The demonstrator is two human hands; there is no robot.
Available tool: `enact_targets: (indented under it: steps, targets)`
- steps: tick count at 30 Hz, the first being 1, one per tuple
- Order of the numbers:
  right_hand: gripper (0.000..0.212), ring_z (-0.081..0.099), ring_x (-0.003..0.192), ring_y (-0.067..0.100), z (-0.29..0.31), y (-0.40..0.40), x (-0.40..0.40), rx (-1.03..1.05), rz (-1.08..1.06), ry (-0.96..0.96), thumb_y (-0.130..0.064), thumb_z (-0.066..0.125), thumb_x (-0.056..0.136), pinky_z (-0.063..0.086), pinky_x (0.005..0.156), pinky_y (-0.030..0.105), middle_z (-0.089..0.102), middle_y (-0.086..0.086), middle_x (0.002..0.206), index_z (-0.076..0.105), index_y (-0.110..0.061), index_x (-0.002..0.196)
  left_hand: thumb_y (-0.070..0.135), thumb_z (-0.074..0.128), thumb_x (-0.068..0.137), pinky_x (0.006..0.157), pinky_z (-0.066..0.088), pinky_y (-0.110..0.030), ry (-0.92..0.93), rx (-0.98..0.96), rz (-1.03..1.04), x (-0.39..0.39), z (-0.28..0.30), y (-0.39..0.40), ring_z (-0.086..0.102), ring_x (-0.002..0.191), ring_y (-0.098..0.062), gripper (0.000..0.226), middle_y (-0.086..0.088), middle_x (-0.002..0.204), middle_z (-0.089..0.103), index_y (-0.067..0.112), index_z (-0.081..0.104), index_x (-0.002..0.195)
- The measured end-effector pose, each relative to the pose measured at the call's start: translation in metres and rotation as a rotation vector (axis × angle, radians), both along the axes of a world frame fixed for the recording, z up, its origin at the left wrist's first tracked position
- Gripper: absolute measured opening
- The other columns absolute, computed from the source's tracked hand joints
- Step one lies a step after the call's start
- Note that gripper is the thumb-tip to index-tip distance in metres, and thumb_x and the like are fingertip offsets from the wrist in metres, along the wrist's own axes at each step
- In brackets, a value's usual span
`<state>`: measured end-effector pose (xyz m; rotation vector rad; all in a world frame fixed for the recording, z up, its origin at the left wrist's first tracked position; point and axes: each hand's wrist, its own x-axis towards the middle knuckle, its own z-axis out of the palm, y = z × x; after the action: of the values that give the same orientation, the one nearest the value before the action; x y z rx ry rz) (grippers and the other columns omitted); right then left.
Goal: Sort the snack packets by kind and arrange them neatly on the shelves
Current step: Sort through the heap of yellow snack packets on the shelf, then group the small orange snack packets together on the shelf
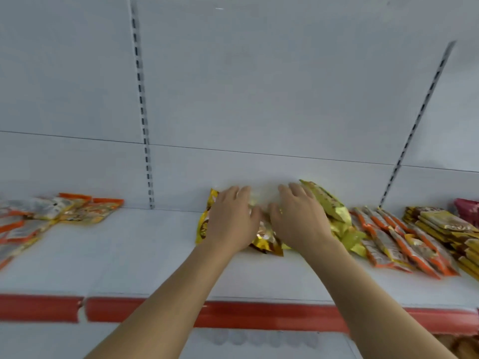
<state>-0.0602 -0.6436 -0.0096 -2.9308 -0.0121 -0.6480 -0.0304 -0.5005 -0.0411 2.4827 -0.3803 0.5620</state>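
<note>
Two bare forearms reaching up from the bottom edge, over the red price strip (145, 309) along the front lip of the white shelf (124, 255). Left hand (230, 218) and right hand (298, 218) flat, palms down, side by side on the gold packets (267, 239), fingers spread and lying over the foil rather than closed round it; thumbs nearly touching. Gold packets heaped against the back panel, one (329, 203) tilted up on edge just right of the right hand. Further right of the gold packets, touching them, a fanned row of orange-and-silver packets (399, 244), then a stack of yellow-brown packets (445, 226) at the frame's right edge, and behind that a pink packet (466, 208), partly cut off. Well left of the gold packets, a loose spread of orange-edged packets (51, 213), blurred, running to the left edge. Between that spread and the gold packets, bare white shelf. Behind, pale grey back panel (259, 86) with two slotted uprights (141, 99), one left of the gold packets, one right. Wide clear span of panel above the hands. Below the red strip, more white panel, indistinct.
</note>
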Motion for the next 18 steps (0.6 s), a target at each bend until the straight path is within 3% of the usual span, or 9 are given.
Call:
enact_targets:
  steps: [5, 10, 18]
  targets:
    - [0.049, 0.038, 0.135, 0.028, -0.023, 0.098, -0.005, -0.023, 0.118, 0.019, -0.042, 0.041, 0.1, 0.038, 0.108, 0.043, 0.05, 0.007, 0.139, 0.048, -0.015, 0.139, 0.038, 0.047, 0.106, 0.112, 0.039, -0.041, 0.001, 0.081, 0.12, -0.019, -0.011, 0.11, 0.04, 0.141, -0.03, 0.053, -0.007, 0.15, 0.05, 0.013, 0.045, 0.152]
    - [0.057, 0.027, 0.145, 0.03, -0.037, 0.202, 0.002, -0.08, 0.284, 0.11, -0.046, 0.036, 0.103, 0.031, 0.116, 0.045, 0.038, 0.009, 0.154, 0.036, -0.015, 0.15, 0.04, 0.043, 0.107, 0.117, 0.034, -0.043, 0.039, 0.112, 0.268, -0.032, -0.022, 0.214, 0.036, 0.145, -0.029, 0.054, -0.007, 0.157, 0.044, 0.013, 0.04, 0.154]
    - [0.055, 0.027, 0.144, 0.029, -0.054, 0.336, 0.048, -0.098, 0.494, 0.157, -0.046, 0.041, 0.101, 0.032, 0.115, 0.044, 0.04, 0.007, 0.151, 0.037, -0.018, 0.148, 0.036, 0.047, 0.105, 0.113, 0.038, -0.046, 0.085, 0.169, 0.47, -0.021, -0.044, 0.359, 0.047, 0.135, -0.033, 0.049, -0.008, 0.146, 0.054, 0.015, 0.049, 0.149]
